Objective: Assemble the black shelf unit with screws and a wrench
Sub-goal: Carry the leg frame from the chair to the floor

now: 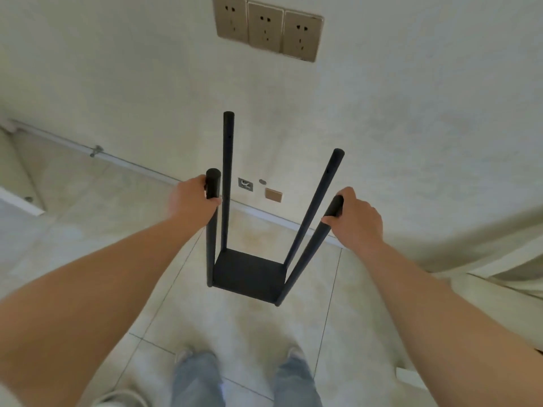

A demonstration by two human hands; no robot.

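Observation:
The black shelf unit [248, 274] stands upright on the tiled floor in front of me: one square black panel low down with four black round poles rising from its corners. My left hand [191, 199] grips the top of the near left pole [212, 230]. My right hand [357, 218] grips the top of the near right pole [311, 248]. The two far poles stand free, with small holes visible near their tops. No screws or wrench are in view.
A white wall stands close behind the unit, with three beige sockets [269, 30] high up and small wall plates [273, 194] near the skirting. A thin pipe [97, 152] runs along the wall at left. White fabric [499, 259] lies at right. My legs [246, 380] are below.

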